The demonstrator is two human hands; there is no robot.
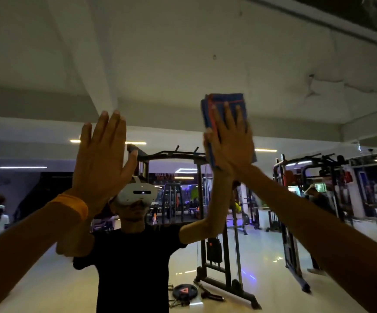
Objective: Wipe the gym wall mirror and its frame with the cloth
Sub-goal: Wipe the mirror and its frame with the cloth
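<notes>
Pressing folded cloth upright on mirror, right hand flat

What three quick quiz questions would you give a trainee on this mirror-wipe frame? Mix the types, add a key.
1. True or false: the right hand presses the cloth against the mirror with straight fingers.
2. The left hand is: A) gripping a spray bottle; B) open, raised at the mirror, holding nothing; C) pinching a corner of the cloth.
3. Fill in: the wristband on the left wrist is ____ in colour.

Key: 1 true; 2 B; 3 orange.
</notes>
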